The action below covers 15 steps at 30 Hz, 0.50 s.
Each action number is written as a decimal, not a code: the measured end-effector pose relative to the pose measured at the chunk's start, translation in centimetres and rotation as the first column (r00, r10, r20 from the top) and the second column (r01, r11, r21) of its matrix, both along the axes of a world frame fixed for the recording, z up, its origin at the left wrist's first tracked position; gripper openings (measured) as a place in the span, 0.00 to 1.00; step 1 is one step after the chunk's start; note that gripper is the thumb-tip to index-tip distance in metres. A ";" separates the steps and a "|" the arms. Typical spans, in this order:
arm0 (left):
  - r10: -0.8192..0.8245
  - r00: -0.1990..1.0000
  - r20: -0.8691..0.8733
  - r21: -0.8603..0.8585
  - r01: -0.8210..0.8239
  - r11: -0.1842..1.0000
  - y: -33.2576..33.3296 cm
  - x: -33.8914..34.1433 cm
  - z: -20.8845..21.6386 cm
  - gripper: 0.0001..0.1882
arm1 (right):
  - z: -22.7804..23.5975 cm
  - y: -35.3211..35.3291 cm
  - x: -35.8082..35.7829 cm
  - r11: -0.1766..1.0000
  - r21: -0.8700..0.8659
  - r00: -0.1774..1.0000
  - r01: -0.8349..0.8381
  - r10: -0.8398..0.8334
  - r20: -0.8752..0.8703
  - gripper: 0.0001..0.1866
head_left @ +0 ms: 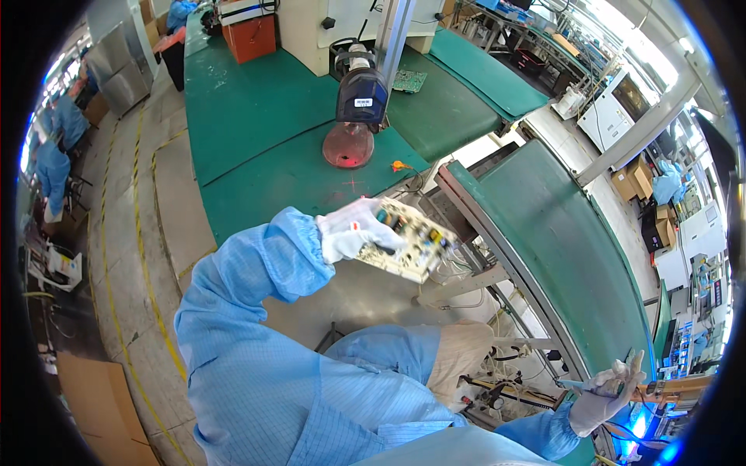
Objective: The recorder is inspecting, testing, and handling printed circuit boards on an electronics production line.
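Note:
My left hand (360, 231), in a white glove, grips a cream-coloured circuit board (426, 247) by its left edge. Dark, yellow and blue components stand up from the board, which is tilted above the gap between the green bench and the conveyor. At the lower right, my right hand (602, 398), also gloved, is beside the conveyor's near end. A thin pale-blue stick (573, 384) pokes out from its fingers; its kind is not clear. Both forearms wear blue checked sleeves.
A barcode scanner (363, 97) on a stand casts red light onto the green bench (268, 144). The green conveyor belt (563, 233) runs along my right behind a metal rail. Another circuit board (409, 81) lies farther back, and a red bin (250, 40) stands at the far left.

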<state>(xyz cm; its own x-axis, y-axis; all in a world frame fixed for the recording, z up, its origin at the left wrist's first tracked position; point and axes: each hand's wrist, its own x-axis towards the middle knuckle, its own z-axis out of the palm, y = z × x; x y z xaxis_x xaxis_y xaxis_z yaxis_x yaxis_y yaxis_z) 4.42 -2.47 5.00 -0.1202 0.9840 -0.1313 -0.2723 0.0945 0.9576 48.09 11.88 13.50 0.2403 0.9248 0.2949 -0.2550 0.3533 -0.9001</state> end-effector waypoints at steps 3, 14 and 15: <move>-0.177 0.964 -0.198 0.035 0.188 0.982 0.9 0.5 -0.2 0.29 | -0.1 -0.2 0.0 0.999 0.024 0.999 -0.021 0.021 0.025 0.30; -0.444 0.797 -0.409 -0.027 0.476 0.879 3.4 2.0 -6.5 0.12 | 0.0 0.3 -0.4 0.999 0.038 0.998 -0.015 0.017 -0.059 0.28; -0.452 0.781 -0.431 -0.052 0.478 0.877 3.5 2.1 -6.6 0.13 | 0.2 0.0 -0.7 0.999 0.035 1.000 -0.019 0.020 -0.014 0.28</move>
